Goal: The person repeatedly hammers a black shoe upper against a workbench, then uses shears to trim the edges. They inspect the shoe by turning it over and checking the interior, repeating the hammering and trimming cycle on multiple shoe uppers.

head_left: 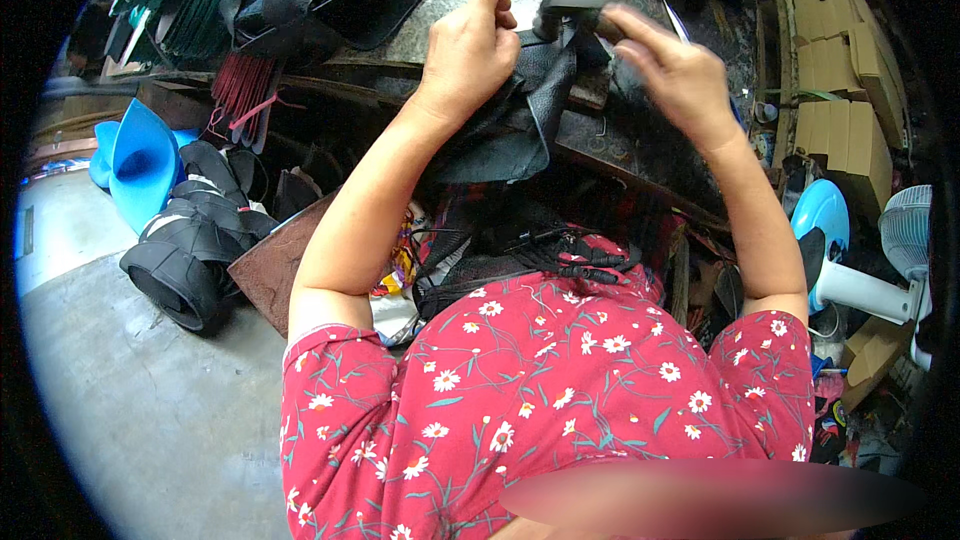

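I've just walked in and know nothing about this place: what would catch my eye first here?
Probably the red shirt with white flowers, filling the lower middle. Above it, the left hand is curled beside a piece of black leathery material, while the blurred right hand appears to hold a dark hammer-like tool. Bright blue curved shapes stand out at far left, against a white fan at far right.

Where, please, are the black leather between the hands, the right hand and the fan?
Black leather [512, 140], head view: its hanging lower flap.
Right hand [686, 78], head view: back of the hand.
Fan [908, 228], head view: its grille.
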`<state>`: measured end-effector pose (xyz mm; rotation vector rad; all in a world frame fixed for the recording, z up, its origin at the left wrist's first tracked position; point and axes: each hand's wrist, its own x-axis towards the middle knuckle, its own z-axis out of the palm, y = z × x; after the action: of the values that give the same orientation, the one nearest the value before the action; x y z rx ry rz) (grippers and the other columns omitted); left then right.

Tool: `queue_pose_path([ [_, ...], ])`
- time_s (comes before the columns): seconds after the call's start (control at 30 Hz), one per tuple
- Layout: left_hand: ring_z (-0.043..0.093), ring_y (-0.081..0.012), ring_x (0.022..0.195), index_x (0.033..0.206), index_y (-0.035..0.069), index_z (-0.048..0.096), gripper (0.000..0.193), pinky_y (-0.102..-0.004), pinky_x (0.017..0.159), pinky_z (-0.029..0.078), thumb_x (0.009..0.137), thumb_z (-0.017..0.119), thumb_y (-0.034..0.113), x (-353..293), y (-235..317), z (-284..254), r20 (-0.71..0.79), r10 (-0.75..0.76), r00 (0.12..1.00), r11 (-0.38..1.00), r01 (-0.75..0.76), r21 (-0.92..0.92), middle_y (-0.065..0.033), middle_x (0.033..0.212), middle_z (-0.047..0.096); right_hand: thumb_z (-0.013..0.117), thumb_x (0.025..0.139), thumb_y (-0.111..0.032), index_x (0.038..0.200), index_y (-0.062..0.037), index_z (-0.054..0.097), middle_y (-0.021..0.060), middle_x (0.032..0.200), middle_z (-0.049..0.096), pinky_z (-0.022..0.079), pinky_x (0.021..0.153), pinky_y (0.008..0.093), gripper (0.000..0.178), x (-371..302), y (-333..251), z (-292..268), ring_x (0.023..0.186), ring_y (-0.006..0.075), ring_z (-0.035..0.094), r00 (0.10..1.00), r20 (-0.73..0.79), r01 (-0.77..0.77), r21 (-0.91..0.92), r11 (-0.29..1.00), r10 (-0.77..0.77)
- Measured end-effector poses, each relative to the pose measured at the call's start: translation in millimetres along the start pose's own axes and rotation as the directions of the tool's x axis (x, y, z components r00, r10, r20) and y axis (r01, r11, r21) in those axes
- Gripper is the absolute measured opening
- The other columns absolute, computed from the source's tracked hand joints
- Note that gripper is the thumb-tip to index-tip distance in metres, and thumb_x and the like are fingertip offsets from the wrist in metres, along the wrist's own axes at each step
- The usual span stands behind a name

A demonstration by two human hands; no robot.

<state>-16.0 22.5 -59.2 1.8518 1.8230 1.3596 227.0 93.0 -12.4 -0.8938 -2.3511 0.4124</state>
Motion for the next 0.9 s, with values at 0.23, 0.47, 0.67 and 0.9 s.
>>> queue_pose_path([
  [0.23, 0.056, -0.0330, 0.098, 0.085, 0.005, 0.064, 0.031, -0.0424, 0.082, 0.049, 0.075, 0.078, 0.031, -6, -3, -4, 0.099, 0.144, 0.985, 0.865, -0.174, 0.470, -0.0117, 0.096, 0.060, 0.060, 0.093, -0.047, 0.128, -0.0416, 0.062, 0.0041, 0.108, 0.072, 0.056, 0.076, 0.0372, 0.035, 1, 48, 0, 0.095, 0.0286, 0.070, 0.988, 0.049, -0.143, -0.037, 0.989, 0.145],
  [0.47, 0.055, -0.0264, 0.060, 0.089, 0.006, 0.062, 0.021, -0.0374, 0.061, 0.046, 0.087, 0.072, 0.023, 1, 14, -16, 0.199, -0.047, 0.979, 0.976, 0.003, 0.216, -0.0068, 0.070, 0.060, 0.060, 0.093, -0.037, 0.126, -0.0315, 0.066, 0.0025, 0.101, 0.066, 0.052, 0.083, 0.0367, 0.033, 28, 57, -10, 0.098, 0.0237, 0.063, 0.994, -0.002, 0.101, -0.349, 0.932, -0.109],
  [0.67, 0.050, -0.0063, 0.069, 0.094, -0.001, 0.065, 0.031, -0.0267, 0.061, 0.044, 0.093, 0.069, 0.030, 13, 61, -50, 0.451, -0.020, 0.892, 0.879, 0.230, -0.418, 0.0030, 0.071, 0.058, 0.053, 0.102, -0.027, 0.103, -0.0001, 0.066, 0.0038, 0.095, 0.064, 0.046, 0.087, 0.0307, 0.030, 37, -19, -21, 0.096, 0.0171, 0.058, 0.884, 0.363, 0.214, 0.249, 0.944, -0.296],
  [0.9, 0.051, -0.0034, 0.073, 0.107, -0.005, 0.070, 0.036, -0.0224, 0.065, 0.042, 0.093, 0.068, 0.028, 11, 71, -90, 0.729, 0.104, 0.676, 0.719, 0.455, -0.525, 0.0044, 0.078, 0.060, 0.059, 0.100, -0.023, 0.097, -0.0001, 0.068, -0.0060, 0.089, 0.061, 0.044, 0.079, 0.0199, 0.025, 21, -40, -41, 0.086, 0.0026, 0.054, 0.888, 0.425, -0.305, 0.830, 0.467, -0.175],
])
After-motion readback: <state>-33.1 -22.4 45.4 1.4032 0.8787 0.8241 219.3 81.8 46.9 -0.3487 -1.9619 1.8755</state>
